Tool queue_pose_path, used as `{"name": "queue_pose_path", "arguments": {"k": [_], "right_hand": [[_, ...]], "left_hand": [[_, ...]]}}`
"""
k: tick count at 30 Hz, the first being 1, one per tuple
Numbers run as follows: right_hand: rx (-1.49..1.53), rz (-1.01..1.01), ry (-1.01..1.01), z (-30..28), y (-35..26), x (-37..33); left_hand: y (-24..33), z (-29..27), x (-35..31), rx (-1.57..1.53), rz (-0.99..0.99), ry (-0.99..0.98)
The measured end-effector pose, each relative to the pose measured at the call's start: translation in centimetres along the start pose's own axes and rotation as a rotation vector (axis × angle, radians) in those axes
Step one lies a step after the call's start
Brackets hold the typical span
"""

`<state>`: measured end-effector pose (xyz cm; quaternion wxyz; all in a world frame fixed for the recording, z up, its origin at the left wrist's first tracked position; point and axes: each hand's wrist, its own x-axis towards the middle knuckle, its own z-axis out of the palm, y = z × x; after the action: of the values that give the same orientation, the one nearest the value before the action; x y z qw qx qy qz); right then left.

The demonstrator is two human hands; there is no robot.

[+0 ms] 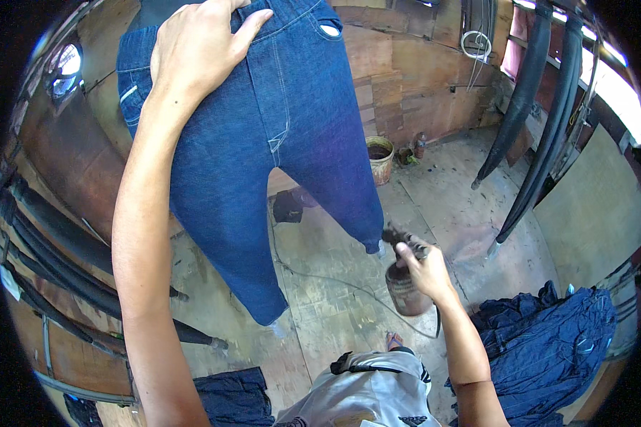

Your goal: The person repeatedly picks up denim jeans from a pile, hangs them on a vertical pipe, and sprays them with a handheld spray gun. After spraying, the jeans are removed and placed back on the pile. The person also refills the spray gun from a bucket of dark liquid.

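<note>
A pair of dark blue jeans (228,135) hangs upright before me, its legs filled out and apart. My left hand (196,53) is at the waistband, holding the jeans with the thumb stretched across the front; its fingertips are partly hidden. Low on the right, my right hand (424,270) is closed around a spray gun (406,292) with a dark, stained cup beneath. The gun's nozzle points up and left, close to the hem of the jeans' right-hand leg. A purplish tint shows along that leg's inner thigh.
Long dark padded tubes stand at left and hang at right (520,107). A pile of dark blue garments (548,349) lies at lower right, another folded garment (235,395) at lower left. A stained bucket (379,160) stands by the back wall. A thin hose (327,276) crosses the floor.
</note>
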<state>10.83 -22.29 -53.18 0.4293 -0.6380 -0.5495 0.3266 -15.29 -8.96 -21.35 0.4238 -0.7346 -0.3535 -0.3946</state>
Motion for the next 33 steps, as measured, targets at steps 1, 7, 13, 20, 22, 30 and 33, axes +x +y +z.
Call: {"name": "queue_pose_path", "arguments": {"k": [1,7,13,20,22,30,33], "right_hand": [[-0.195,0.169,-0.042,0.4,0.5,0.1],[0.159,-0.120,0.039,-1.7,-2.7,-1.2],[0.573,-0.440,0.183,-5.0,-6.7,-3.4],[0.176,-0.221,0.091,-3.7,-0.1,-1.8],[-0.033,-0.134,0.015,-2.4,2.5,-1.9],[-0.238,0.104,-0.119,2.4,4.4,-5.7],[-0.043,-0.024,-0.080,4.1,0.4,-5.2]], "left_hand": [[-0.4,-0.2,-0.2,-0.008,-0.005,-0.011],[-2.6,0.0,-0.3,0.027,0.008,-0.033],[-3.3,-0.4,-0.8,0.011,0.070,-0.032],[-3.7,-0.6,-1.1,-0.142,-0.053,-0.191],[-4.0,-0.4,-1.2,-0.170,-0.035,-0.174],[-3.7,1.1,-1.4,-0.036,-0.030,-0.067],[-1.8,1.4,-0.4,0.032,-0.110,-0.216]]}}
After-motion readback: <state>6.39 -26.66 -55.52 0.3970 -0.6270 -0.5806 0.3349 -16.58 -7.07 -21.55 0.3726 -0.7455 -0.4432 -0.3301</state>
